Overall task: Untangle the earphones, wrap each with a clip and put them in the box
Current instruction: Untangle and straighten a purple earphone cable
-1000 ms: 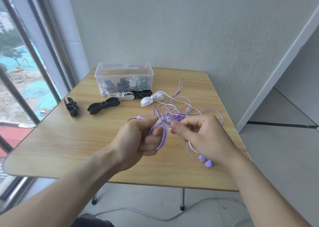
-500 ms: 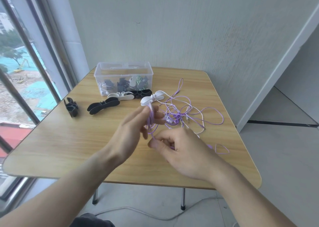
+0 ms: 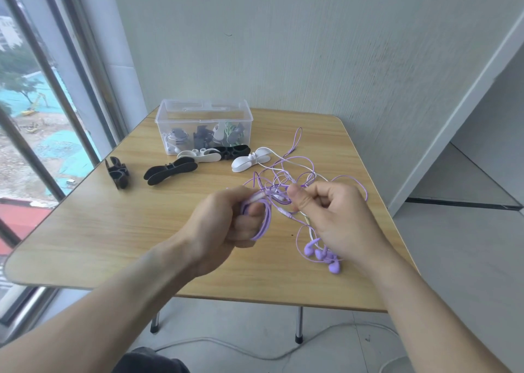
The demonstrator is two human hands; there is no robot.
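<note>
Your right hand (image 3: 337,219) has swung back up, pinching the purple earphone cord (image 3: 306,178) taut so your left hand (image 3: 226,225), fisted around its coil (image 3: 262,219), keeps winding.

A light wood-grain surface (image 3: 93,230) with rounded corners stands on thin metal legs (image 3: 298,326) with dark feet. Beyond its far edge rises a pale textured wall (image 3: 283,46), which meets a white frame strip (image 3: 459,111) running diagonally on the right, past the surface's far right corner. Along the left edge stands a window (image 3: 31,111) with dark bars; through it show a tree, teal ground and a yellow digger, blurred. Below the near edge, a pale cable (image 3: 241,352) snakes over the grey floor (image 3: 453,273). A dark piece of clothing (image 3: 150,362) shows at the bottom of the view.
</note>
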